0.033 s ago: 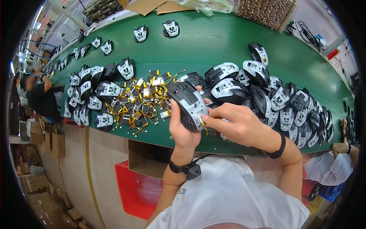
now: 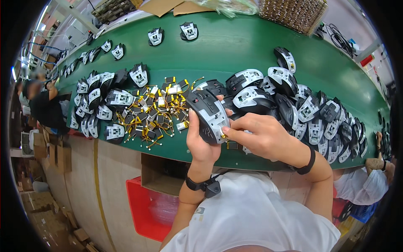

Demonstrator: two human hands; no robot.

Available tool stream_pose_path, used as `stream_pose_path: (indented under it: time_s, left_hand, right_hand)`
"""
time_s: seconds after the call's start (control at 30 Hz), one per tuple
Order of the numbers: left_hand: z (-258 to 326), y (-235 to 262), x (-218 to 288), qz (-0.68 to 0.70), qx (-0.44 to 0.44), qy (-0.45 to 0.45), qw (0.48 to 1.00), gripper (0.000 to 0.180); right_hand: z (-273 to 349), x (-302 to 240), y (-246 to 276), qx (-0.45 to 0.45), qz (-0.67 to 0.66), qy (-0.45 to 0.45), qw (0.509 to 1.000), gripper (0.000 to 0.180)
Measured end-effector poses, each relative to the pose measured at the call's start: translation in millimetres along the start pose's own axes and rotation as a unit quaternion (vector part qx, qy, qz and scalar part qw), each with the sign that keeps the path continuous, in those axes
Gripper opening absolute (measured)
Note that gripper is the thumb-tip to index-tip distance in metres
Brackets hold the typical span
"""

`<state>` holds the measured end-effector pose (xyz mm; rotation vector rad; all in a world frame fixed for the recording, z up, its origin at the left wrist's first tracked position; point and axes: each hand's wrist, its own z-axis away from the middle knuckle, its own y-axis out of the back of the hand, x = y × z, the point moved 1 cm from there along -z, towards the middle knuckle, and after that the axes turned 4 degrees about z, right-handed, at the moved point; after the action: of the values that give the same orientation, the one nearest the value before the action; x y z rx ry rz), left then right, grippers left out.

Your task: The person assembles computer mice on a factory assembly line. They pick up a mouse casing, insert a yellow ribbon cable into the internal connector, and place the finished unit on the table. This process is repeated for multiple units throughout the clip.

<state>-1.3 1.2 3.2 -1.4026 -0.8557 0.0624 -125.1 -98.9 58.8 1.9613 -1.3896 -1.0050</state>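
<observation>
- Through the head view I locate the mouse shell (image 2: 208, 112) at the centre of the frame: a curved body, black ribbed plastic on the flanks, smooth light-grey plate with cut-outs on the upward face.
- Left hand (image 2: 203, 147): clamped on the mouse shell, thumb along its left flank, fingertips showing at its right edge. The shell lies tilted above the palm.
- Right hand (image 2: 265, 136): thumb and forefinger meet the shell's lower end beside a small yellow piece (image 2: 223, 135). I cannot tell whether they grip it.
- Left of the shell, at centre-left of the frame, I see a loose heap of flat silvery battery packs (image 2: 161, 102) with yellow tape and thin wires.
- Similar grey-and-black shells (image 2: 308, 108) pile up at right of the frame; a smaller group (image 2: 119, 98) sits at left.
- All rest on a smooth green tabletop (image 2: 235, 48).
- At lower left of centre: a glossy red plastic bin (image 2: 137, 210).
</observation>
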Motion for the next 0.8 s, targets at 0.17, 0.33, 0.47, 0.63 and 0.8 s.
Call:
stream_pose_path:
  time_s: [0.17, 0.33, 0.47, 0.63, 0.8]
  left_hand:
    - [4, -13, 0, -0.021, 0.016, 0.009, 1.0, 0.061]
    - [5, -4, -5, -0.035, -0.011, 0.016, 0.999, 0.058]
    - [1, 3, -3, -0.028, -0.002, 0.003, 1.0, 0.058]
    - [-7, 8, 2, 0.033, -0.004, -0.02, 0.999, 0.059]
    - [-5, 4, 5, 0.047, 0.006, -0.018, 0.999, 0.059]
  right_hand:
    - [-6, 9, -1, 0.009, -0.11, -0.116, 0.987, 0.017]
    - [-1, 1, -6, 0.021, -0.199, -0.25, 0.947, 0.019]
    - [5, -2, -14, 0.041, -0.175, -0.257, 0.95, 0.024]
    - [9, -20, -22, 0.066, -0.161, -0.213, 0.961, 0.033]
    - [3, -9, -19, 0.111, -0.076, -0.148, 0.98, 0.022]
